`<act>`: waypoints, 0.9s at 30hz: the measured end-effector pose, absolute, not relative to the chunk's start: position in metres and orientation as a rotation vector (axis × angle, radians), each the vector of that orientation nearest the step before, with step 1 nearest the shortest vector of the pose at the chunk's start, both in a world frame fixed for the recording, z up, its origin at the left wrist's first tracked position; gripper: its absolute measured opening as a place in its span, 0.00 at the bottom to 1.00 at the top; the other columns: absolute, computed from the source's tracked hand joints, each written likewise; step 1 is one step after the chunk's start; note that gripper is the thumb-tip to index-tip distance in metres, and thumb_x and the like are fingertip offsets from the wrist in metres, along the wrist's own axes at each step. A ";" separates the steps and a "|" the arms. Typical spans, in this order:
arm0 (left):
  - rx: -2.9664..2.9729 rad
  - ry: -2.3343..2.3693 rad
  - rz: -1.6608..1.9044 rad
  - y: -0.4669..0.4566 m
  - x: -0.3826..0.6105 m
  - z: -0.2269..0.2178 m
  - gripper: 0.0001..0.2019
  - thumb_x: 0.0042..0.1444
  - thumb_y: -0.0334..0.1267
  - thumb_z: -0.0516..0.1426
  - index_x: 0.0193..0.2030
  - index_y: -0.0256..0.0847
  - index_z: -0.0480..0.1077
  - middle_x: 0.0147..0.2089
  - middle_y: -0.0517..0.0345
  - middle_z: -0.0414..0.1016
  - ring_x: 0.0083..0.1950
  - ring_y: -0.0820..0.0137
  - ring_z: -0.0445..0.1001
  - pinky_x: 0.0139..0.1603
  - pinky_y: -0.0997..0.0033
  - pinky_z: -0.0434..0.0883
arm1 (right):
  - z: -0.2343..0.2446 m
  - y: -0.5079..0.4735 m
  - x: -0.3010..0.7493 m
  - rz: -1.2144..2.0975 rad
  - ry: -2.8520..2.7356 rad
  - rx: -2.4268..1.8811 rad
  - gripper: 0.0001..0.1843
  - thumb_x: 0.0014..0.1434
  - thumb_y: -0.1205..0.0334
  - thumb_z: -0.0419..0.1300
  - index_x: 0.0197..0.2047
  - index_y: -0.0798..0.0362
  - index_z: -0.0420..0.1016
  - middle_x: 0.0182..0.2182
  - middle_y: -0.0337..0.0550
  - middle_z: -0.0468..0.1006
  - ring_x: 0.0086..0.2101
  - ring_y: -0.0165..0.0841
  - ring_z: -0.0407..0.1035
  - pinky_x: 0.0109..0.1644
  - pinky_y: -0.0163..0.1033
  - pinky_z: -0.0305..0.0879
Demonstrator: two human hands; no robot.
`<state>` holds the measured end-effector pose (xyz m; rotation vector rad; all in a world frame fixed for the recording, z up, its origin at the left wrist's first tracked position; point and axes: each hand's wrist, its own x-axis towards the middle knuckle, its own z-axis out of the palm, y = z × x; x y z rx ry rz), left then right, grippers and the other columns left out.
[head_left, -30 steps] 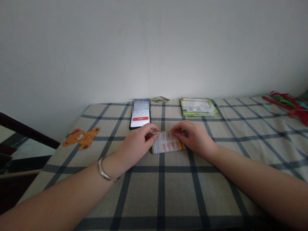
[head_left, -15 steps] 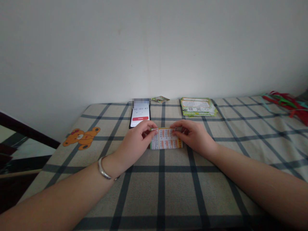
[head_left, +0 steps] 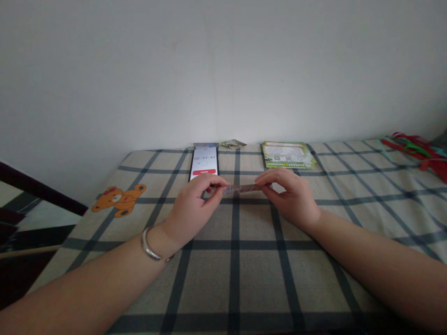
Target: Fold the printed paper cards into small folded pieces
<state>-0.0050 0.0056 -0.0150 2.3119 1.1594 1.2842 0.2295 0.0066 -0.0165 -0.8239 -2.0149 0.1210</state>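
A small folded printed paper [head_left: 243, 188] is stretched between my two hands above the checked cloth. It shows nearly edge-on, as a thin strip. My left hand [head_left: 197, 204] pinches its left end between thumb and fingers; a silver bangle [head_left: 150, 245] sits on that wrist. The other end is pinched by my right hand [head_left: 289, 193]. Just behind my left hand lies a phone [head_left: 205, 160] with a running timer on its screen, its lower part covered by my fingers.
Against the wall lies a stack of green printed leaflets [head_left: 288, 155], and left of it a small folded paper piece [head_left: 233, 144]. An orange bear cut-out [head_left: 118, 200] rests on the checked tablecloth [head_left: 209, 279]. Red and green material [head_left: 415, 151] lies at far right.
The paper has turned from showing its printed face to nearly edge-on, a narrow strip. Both hands have tilted and shifted slightly apart, still pinching its ends.
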 end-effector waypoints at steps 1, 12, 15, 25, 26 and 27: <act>2.319 1.155 1.276 0.005 -0.005 -0.015 0.04 0.59 0.31 0.56 0.39 0.41 0.72 0.37 0.61 0.76 0.38 0.73 0.74 0.41 0.73 0.71 | -0.016 0.007 0.230 0.129 -2.029 -0.823 0.06 0.59 0.72 0.59 0.36 0.51 0.72 0.35 0.40 0.79 0.38 0.31 0.73 0.44 0.38 0.70; 2.206 1.132 1.184 0.007 -0.003 -0.019 0.08 0.60 0.31 0.55 0.45 0.42 0.68 0.43 0.58 0.75 0.46 0.69 0.75 0.47 0.69 0.75 | -0.016 0.003 0.231 0.162 -2.075 -0.871 0.07 0.61 0.68 0.57 0.41 0.48 0.73 0.43 0.42 0.80 0.43 0.33 0.74 0.46 0.41 0.72; 2.200 1.101 1.181 0.008 -0.004 -0.020 0.09 0.60 0.31 0.54 0.47 0.42 0.67 0.44 0.58 0.75 0.47 0.70 0.75 0.50 0.68 0.74 | -0.014 0.002 0.231 0.078 -2.109 -0.857 0.05 0.60 0.67 0.58 0.39 0.49 0.74 0.46 0.44 0.79 0.45 0.34 0.73 0.49 0.43 0.70; 2.400 1.044 1.186 0.006 -0.005 -0.015 0.09 0.62 0.30 0.53 0.48 0.41 0.66 0.47 0.56 0.73 0.49 0.70 0.72 0.53 0.67 0.70 | -0.011 0.005 0.231 0.074 -2.159 -0.875 0.04 0.61 0.67 0.58 0.36 0.50 0.74 0.48 0.44 0.76 0.48 0.37 0.69 0.54 0.46 0.64; 2.432 1.024 1.190 0.006 -0.005 -0.015 0.08 0.62 0.30 0.53 0.48 0.41 0.66 0.47 0.56 0.72 0.50 0.69 0.71 0.54 0.66 0.70 | -0.012 0.005 0.231 0.090 -2.160 -0.876 0.04 0.61 0.67 0.57 0.36 0.50 0.74 0.48 0.44 0.76 0.48 0.37 0.69 0.54 0.46 0.64; 2.455 1.006 1.189 0.005 -0.005 -0.015 0.08 0.62 0.31 0.52 0.48 0.41 0.65 0.47 0.55 0.72 0.51 0.69 0.71 0.55 0.65 0.69 | -0.012 0.005 0.230 0.106 -2.163 -0.876 0.05 0.61 0.67 0.57 0.36 0.50 0.74 0.47 0.44 0.76 0.48 0.37 0.69 0.53 0.47 0.64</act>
